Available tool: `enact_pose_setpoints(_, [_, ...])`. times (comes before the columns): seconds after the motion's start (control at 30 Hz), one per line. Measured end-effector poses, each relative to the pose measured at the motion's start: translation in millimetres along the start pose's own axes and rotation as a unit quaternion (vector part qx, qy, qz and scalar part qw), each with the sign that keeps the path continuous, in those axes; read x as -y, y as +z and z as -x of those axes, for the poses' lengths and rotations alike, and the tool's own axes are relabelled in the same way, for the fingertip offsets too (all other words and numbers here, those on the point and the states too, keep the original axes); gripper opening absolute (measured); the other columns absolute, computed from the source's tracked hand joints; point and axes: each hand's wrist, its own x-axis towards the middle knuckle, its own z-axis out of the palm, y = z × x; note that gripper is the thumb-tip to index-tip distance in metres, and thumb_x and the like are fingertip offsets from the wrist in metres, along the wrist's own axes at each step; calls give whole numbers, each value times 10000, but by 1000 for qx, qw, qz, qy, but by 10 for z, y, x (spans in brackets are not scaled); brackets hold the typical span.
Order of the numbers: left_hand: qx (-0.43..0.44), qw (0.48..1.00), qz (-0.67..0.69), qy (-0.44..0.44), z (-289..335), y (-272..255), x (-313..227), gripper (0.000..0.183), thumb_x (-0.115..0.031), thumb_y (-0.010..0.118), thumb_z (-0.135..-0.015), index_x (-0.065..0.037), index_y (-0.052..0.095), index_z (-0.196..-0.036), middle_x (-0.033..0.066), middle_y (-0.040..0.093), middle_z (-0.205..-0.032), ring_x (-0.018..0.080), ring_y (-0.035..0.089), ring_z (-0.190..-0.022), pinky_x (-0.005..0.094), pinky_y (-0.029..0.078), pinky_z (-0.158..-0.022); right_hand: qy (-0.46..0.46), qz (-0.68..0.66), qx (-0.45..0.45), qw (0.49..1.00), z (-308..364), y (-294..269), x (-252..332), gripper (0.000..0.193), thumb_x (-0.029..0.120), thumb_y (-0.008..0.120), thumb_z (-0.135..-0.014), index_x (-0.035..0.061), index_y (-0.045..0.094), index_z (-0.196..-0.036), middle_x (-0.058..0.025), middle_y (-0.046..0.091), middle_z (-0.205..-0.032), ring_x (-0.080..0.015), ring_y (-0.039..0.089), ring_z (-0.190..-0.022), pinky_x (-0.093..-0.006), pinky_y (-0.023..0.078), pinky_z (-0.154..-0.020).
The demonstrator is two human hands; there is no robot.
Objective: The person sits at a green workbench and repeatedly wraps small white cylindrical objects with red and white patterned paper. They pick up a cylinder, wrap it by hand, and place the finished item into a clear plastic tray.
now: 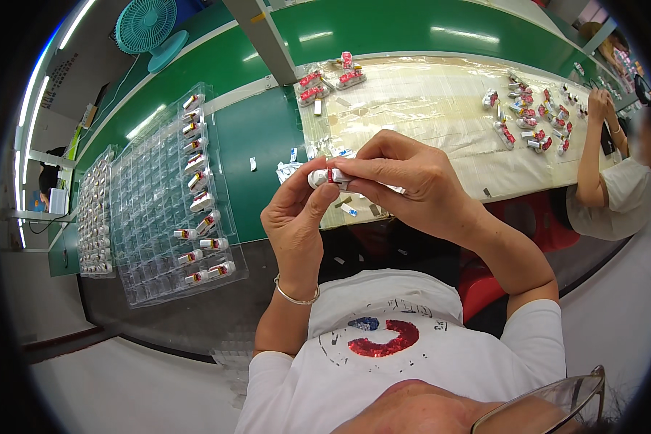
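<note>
Between both hands, above the bench's near edge, is a small white rounded piece with a red band; its exact kind I cannot make out. My left hand pinches its left end between thumb and fingers. From the other side, the thumb and fingertips of my right hand close on its right end. Just beyond my left fingers lie several small white-and-blue slips. Below my right fingers, another such slip rests on the covered bench top. My fingers hide part of the piece.
To the left, a transparent pocketed tray carries several white, red and yellow pieces; a fuller tray stands beyond. Red-and-white pieces sit beside a metal post. More pieces lie near a co-worker's hands. A turquoise fan stands behind.
</note>
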Motion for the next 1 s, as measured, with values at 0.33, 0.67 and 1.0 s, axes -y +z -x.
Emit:
enact_pose_setpoints(0.33, [0, 1000, -1, 9, 2, 41, -67, 347, -15, 711, -862, 60, 626, -1190, 141, 700, -1059, 169, 691, -937, 281, 590, -828, 15, -42, -12, 999, 3, -37, 59, 244, 51, 747, -825, 53, 727, -1068, -90, 660, -888, -184, 670, -750, -259, 551, -626])
enact_pose_setpoints(0.67, [2, 1000, -23, 16, -6, 43, -65, 353, -33, 710, -868, 61, 622, -1197, 129, 706, -1030, 172, 703, -918, 283, 607, -806, -24, 0, -34, 999, 12, -3, 29, 234, 93, 757, -819, 62, 728, -1049, -72, 654, -870, -173, 658, -713, -267, 541, -583])
enact_pose_setpoints(1.0, [-14, 998, -54, 18, 23, 70, -76, 342, -13, 706, -862, 62, 631, -1188, 123, 710, -1011, 150, 696, -902, 264, 599, -794, -30, 15, -26, 999, 47, 34, -6, 221, 89, 739, -830, 69, 720, -1049, -75, 643, -854, -200, 648, -702, -294, 528, -570])
